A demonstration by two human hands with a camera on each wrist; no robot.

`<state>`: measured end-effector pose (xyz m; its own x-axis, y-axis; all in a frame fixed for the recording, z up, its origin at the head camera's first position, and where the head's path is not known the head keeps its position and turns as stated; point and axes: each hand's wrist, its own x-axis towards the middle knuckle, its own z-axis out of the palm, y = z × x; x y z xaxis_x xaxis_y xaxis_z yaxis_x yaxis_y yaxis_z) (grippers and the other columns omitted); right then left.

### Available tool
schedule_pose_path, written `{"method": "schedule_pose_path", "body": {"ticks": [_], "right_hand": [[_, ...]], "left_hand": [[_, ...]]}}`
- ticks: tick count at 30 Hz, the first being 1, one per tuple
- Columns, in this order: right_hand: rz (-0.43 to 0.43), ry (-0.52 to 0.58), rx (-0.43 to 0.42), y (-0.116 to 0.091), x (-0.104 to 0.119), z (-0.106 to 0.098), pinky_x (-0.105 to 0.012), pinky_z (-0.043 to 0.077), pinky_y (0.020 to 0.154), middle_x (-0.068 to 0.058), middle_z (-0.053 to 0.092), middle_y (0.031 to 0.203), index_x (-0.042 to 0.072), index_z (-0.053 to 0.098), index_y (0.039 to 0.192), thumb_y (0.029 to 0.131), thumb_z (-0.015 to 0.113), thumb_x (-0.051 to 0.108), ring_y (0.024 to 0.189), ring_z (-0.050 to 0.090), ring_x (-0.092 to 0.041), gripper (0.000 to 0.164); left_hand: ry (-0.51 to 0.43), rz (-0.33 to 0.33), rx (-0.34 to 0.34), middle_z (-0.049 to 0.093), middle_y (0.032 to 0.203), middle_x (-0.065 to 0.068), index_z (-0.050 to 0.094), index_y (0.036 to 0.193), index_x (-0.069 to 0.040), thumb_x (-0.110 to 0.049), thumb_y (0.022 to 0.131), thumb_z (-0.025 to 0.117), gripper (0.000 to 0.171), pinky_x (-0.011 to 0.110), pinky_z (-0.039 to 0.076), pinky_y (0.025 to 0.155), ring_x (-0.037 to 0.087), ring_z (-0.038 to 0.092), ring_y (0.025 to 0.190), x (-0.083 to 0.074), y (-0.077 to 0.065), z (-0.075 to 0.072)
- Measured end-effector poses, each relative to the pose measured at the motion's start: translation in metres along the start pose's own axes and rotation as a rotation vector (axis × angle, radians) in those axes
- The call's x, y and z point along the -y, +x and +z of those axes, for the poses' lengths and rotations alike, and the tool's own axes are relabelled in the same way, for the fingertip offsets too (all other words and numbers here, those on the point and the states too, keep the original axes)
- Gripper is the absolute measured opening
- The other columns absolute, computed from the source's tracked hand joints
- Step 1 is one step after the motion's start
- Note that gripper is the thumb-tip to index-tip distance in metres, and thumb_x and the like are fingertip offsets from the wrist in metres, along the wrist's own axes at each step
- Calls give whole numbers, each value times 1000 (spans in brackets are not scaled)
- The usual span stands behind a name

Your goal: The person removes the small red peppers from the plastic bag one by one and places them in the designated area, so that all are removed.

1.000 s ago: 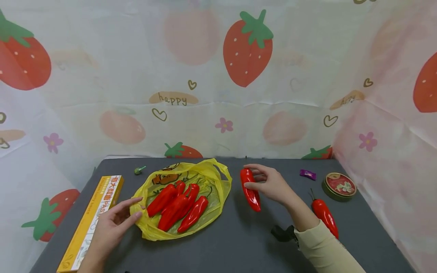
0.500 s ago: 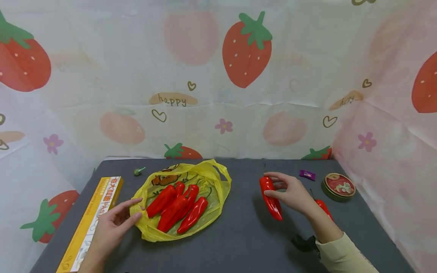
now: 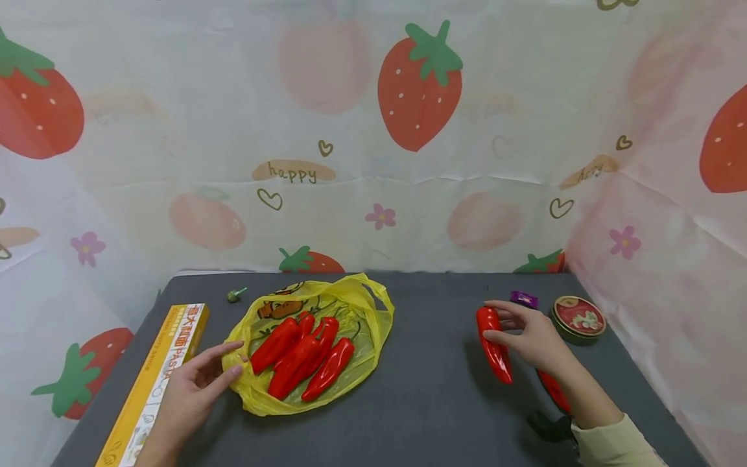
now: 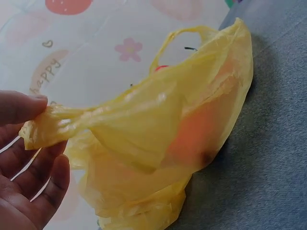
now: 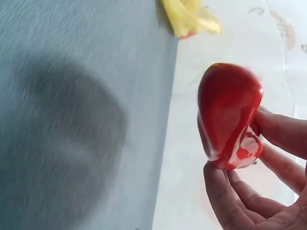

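Observation:
My left hand (image 3: 195, 395) pinches the left edge of a yellow plastic bag (image 3: 373, 363), thumb and fingers on its gathered handle in the left wrist view. The bag lies with its mouth open, and several red chili peppers (image 3: 329, 370) rest inside. At the right, my right hand (image 3: 531, 334) holds one glossy red chili pepper (image 3: 495, 347) between thumb and fingers, tip downward. In the right wrist view this pepper (image 5: 228, 110) is raised off the table, its shadow cast on the grey cloth. Another red pepper (image 3: 553, 389) lies on the table, partly hidden behind my right forearm.
A long yellow-and-white pasta box (image 3: 154, 383) lies along the left side. A small green stem-like piece (image 3: 235, 295) sits behind the bag. Toward the back right are a purple-wrapped candy (image 3: 524, 299) and a round tin (image 3: 578, 320). A strawberry-print curtain (image 3: 350, 130) encloses the table.
My right hand has carried its pepper rightward and slightly toward me, away from the bag. The forearm now covers more of the pepper on the table. My left hand stays at the bag.

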<state>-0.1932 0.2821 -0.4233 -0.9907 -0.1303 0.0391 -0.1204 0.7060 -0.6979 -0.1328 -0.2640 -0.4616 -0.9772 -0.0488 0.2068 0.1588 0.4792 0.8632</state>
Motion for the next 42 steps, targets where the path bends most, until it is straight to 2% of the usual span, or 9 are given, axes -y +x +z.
{"method": "schedule_pose_path", "body": {"ticks": [5,8,12,19,25,30,35,38,42], "right_hand": [[5,-63,-24,-7,-13,-11,-55,55,91,-18,66,130,15,60,140,89,78,35,111,66,-36,58],[11,-95,-28,-11,-20,-14,-55,56,89,-20,67,126,13,60,139,89,78,35,109,67,-36,57],[36,-121,-30,-17,-28,-15,-55,56,88,-23,67,125,10,61,138,88,79,34,108,68,-38,58],[69,-171,-21,-23,-44,-12,-58,54,89,-24,67,124,10,61,138,87,80,33,106,68,-35,59],[77,-229,-11,-25,-52,-5,-46,56,77,-14,69,108,9,63,135,86,81,30,89,62,-23,57],[72,-261,-2,-26,-53,-3,-33,44,63,-13,67,103,8,63,133,84,83,24,75,51,-19,55],[92,-280,13,-28,-54,-1,-32,40,57,-10,66,90,7,63,134,84,83,20,67,49,-18,56],[85,-291,10,-29,-56,1,-32,41,56,-17,65,97,5,63,133,83,83,19,67,51,-17,55],[49,-308,-16,-30,-59,2,-33,45,60,-30,58,125,2,65,129,82,84,18,71,53,-15,53]], "left_hand": [[-12,-2,-6,72,120,0,66,131,-8,-23,96,71,38,16,57,77,1,66,91,0,0,3],[-18,11,-15,72,117,-5,66,130,-6,-20,96,71,37,16,57,76,0,68,91,0,0,1],[-29,33,-15,71,115,-12,66,130,-5,-18,96,70,36,17,57,77,-1,68,91,2,1,0],[-20,30,-13,70,114,-14,66,130,-6,-19,97,70,36,17,57,77,0,68,90,3,1,0],[-7,17,-17,69,112,-17,66,130,-7,-21,96,70,37,16,57,76,2,67,88,2,1,1],[-3,14,-17,69,111,-18,67,130,-7,-22,96,70,37,17,57,75,3,66,87,3,0,1],[7,6,-15,70,112,-15,67,130,-8,-23,96,70,37,17,57,74,4,65,86,2,1,1],[9,-4,-9,71,113,-12,66,131,-9,-24,96,70,38,17,57,75,5,65,86,2,1,1],[11,-19,-10,71,113,-12,66,131,-9,-25,96,70,38,16,57,76,5,65,87,1,0,1]]}}
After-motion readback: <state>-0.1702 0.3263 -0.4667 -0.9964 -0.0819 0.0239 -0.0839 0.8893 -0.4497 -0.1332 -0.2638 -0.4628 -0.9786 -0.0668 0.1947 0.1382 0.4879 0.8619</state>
